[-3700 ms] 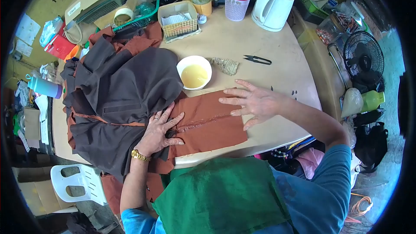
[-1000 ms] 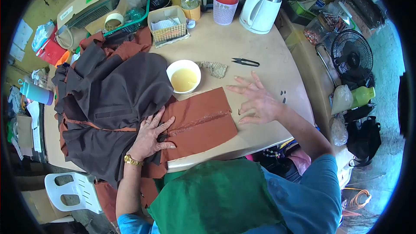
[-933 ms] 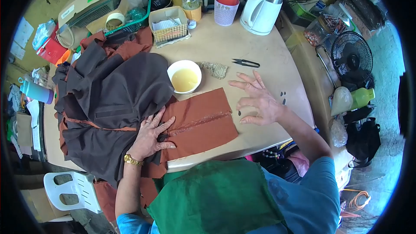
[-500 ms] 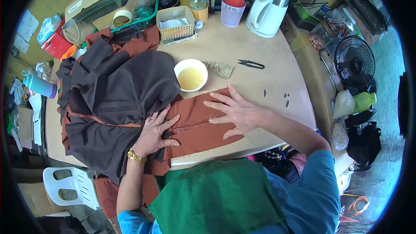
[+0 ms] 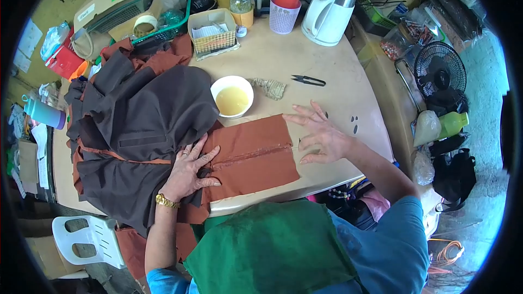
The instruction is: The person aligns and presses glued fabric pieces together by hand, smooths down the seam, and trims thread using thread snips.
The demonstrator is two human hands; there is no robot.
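Left hand (image 5: 189, 171), fingers spread, rests where dark cloth (image 5: 158, 111) meets brown cloth (image 5: 253, 175). Right hand (image 5: 326, 140), fingers loose, by brown cloth's right end; I can't tell if touching. Hands apart. Brown cloth lies flat on tabletop (image 5: 338, 57), near white bowl (image 5: 232, 80).

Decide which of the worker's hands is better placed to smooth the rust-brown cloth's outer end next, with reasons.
Probably the right hand: it is open beside that end of the rust-brown cloth, seemingly empty. The left hand lies spread where the cloth meets the dark fabric, apparently steadying it.
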